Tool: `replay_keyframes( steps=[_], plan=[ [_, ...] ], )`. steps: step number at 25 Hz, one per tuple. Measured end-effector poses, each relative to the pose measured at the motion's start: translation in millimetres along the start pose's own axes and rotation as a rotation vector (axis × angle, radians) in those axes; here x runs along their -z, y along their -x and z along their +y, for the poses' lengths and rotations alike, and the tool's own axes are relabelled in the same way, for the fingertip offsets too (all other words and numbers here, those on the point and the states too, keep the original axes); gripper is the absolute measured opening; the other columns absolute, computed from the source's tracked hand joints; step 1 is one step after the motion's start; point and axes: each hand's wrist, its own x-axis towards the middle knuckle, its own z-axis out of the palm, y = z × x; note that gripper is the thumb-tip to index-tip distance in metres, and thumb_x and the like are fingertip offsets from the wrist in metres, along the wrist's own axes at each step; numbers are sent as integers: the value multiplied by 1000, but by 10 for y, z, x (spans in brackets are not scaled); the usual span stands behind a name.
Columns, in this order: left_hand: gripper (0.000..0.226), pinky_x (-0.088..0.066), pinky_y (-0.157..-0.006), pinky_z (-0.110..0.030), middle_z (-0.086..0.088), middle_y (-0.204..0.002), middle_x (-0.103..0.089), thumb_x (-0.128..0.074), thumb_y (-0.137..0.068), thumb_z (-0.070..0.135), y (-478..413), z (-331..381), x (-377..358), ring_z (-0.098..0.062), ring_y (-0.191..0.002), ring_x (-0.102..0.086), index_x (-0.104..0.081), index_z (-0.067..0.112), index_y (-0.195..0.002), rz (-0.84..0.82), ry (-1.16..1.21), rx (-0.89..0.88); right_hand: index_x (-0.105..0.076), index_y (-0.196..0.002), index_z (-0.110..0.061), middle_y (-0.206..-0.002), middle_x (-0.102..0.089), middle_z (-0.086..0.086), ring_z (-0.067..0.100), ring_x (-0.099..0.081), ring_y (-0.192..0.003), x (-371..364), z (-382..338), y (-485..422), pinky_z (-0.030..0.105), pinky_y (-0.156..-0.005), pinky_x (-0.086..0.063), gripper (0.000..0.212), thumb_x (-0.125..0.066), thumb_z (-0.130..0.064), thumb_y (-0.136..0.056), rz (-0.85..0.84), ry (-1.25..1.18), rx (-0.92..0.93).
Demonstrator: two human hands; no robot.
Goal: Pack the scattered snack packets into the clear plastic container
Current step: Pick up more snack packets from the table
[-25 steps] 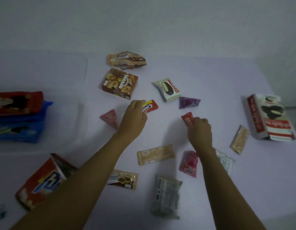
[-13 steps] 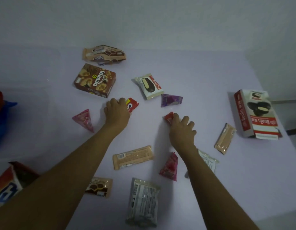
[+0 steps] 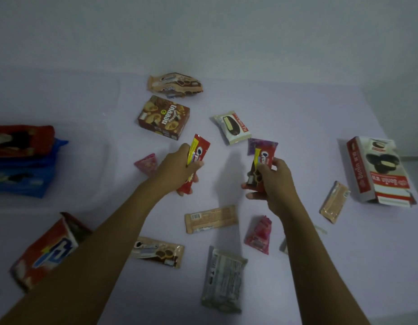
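Observation:
My left hand (image 3: 177,171) grips a red snack packet (image 3: 199,150) upright above the table. My right hand (image 3: 275,181) grips a second red packet (image 3: 264,158) of the same kind, also lifted. The clear plastic container (image 3: 95,146) stands at the left with a red pack (image 3: 22,140) and a blue pack (image 3: 22,177) inside. Loose on the table lie a brown box (image 3: 163,117), a beige bag (image 3: 175,84), a white pie packet (image 3: 232,126), a purple packet (image 3: 262,144), two pink packets (image 3: 146,164) (image 3: 259,233) and tan wafer packets (image 3: 210,219) (image 3: 334,201).
A red-and-white open box (image 3: 381,170) lies at the right. A red bag (image 3: 48,249) sits at the lower left, by my left forearm. A grey-silver packet (image 3: 223,277) and a brown cookie packet (image 3: 157,252) lie near the front. A wall rises behind the table.
Both hands were pressed down on the small red packets on the table; now each has lifted its packet up and holds it upright. The view has swung back left.

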Motion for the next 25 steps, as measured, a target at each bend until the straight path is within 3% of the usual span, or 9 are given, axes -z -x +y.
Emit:
replay_keyframes(
  steps=[3,7,10,12,14,16,21,23,25],
  plan=[
    [26,-51,-41,-26,-5,-83,-69,-49,-93,35,350,-166,484,-23,-56,-69,-39,17,-108,-35,71,11,-41,-120,-18,-96,-64,18,27,-71,-67,-411,-51,223,35,-50,-57,25,-44,-10,-96,-115,-34,29],
    [27,-56,-59,-33,-2,-101,-65,-43,-96,15,861,-528,1229,-21,-83,-69,-32,19,-121,-103,88,-4,-45,-121,-10,-103,-65,19,30,-68,-83,-1036,-38,490,40,-61,-60,28,-44,-1,-95,-293,5,16],
    [15,-54,-70,-33,8,-91,-62,-46,-94,10,1218,-853,1775,-15,-83,-64,-44,20,-105,27,-26,-4,-56,-112,-4,-102,-67,20,30,-69,-83,-1533,-12,646,43,-71,-60,20,-49,-2,-93,-361,93,95],
    [8,-49,-67,-32,-1,-89,-62,-52,-92,12,1391,-1121,2132,-23,-82,-62,-55,14,-99,169,-206,-19,-62,-103,-6,-99,-69,16,28,-71,-81,-1859,-1,765,45,-75,-59,13,-56,-10,-92,-403,151,176],
    [21,-43,-64,-24,-8,-97,-62,-60,-87,12,1480,-1408,2418,-25,-86,-59,-62,5,-106,273,-337,-29,-64,-102,-6,-94,-72,12,27,-72,-78,-2140,-1,866,44,-72,-60,15,-60,-15,-90,-429,239,257],
    [24,-39,-66,-25,-15,-97,-61,-68,-80,10,1485,-1678,2600,-29,-90,-58,-66,0,-102,319,-451,-24,-66,-100,-10,-87,-73,8,24,-72,-73,-2376,9,942,39,-65,-61,14,-61,-18,-89,-435,351,359],
    [31,-40,-75,-27,-21,-101,-57,-77,-72,16,1449,-2172,2746,-33,-95,-58,-71,4,-100,229,-553,80,-65,-87,-29,-67,-67,-10,3,-64,-56,-2848,89,1050,9,-44,-39,5,-64,-24,-87,-438,645,656],
    [30,-39,-76,-27,-18,-105,-57,-75,-75,17,1414,-2272,2748,-31,-99,-56,-70,7,-103,152,-576,82,-67,-89,-26,-69,-65,-10,5,-61,-56,-2975,133,1051,12,-50,-42,5,-63,-23,-87,-478,701,717],
    [28,-40,-82,-26,-15,-111,-58,-69,-80,14,1385,-2344,2776,-27,-104,-55,-68,8,-108,75,-595,99,-68,-95,-18,-78,-67,-3,13,-63,-65,-3125,196,1041,29,-60,-53,10,-61,-22,-89,-526,789,783]
  ],
)
